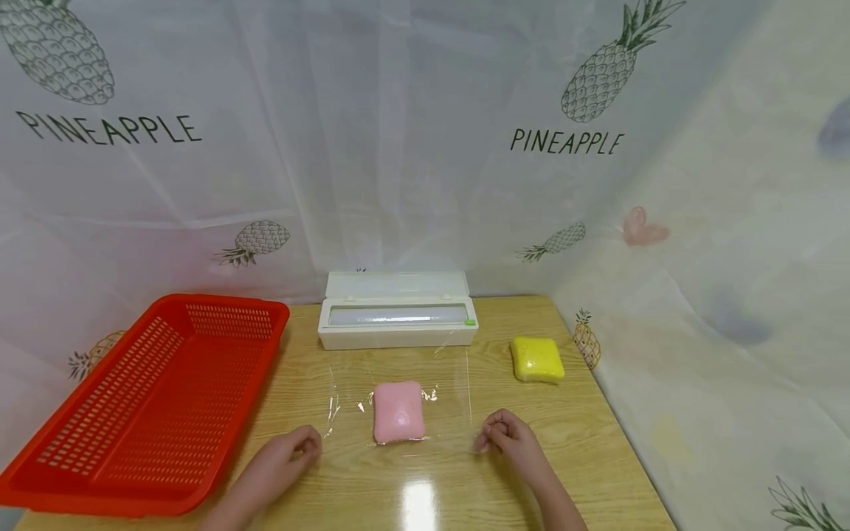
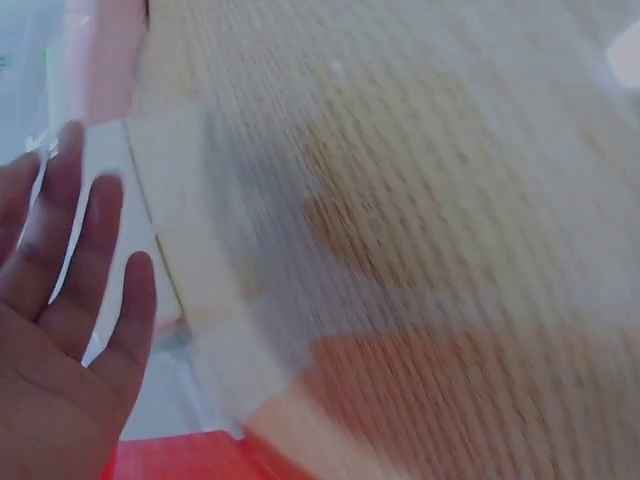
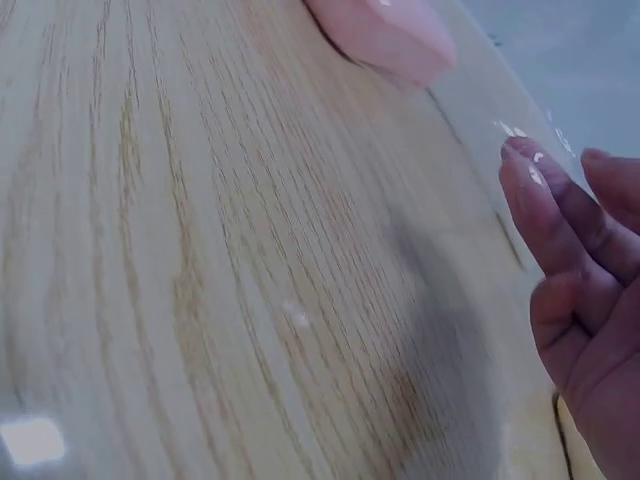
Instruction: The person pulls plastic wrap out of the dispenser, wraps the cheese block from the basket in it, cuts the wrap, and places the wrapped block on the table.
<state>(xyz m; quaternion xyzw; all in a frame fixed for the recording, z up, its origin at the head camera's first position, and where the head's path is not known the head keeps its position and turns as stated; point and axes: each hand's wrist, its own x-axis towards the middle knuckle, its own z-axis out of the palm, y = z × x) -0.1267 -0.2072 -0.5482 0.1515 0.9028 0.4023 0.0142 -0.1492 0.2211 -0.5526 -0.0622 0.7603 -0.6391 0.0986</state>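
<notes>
A pink rounded-square bar of soap [image 1: 398, 413] lies mid-table, with a sheet of clear plastic wrap [image 1: 448, 398] spread across it and wrinkled at its sides. My left hand [image 1: 285, 461] pinches near the sheet's left front corner. Its outer fingers [image 2: 100, 225] spread loosely in the left wrist view, thumb hidden. At the right front corner, my right hand [image 1: 511, 442] pinches the film, whose gleams cross the fingertips [image 3: 530, 165] in the right wrist view. Behind the soap, a white wrap dispenser [image 1: 398, 339] stands with its lid raised and a roll inside.
A red plastic basket [image 1: 262, 376] fills the table's left side. At the right back sits a yellow block [image 1: 536, 359] with a shiny covering. A pineapple-print sheet [image 1: 412, 147] hangs behind the wooden table [image 1: 564, 420] and along its right side.
</notes>
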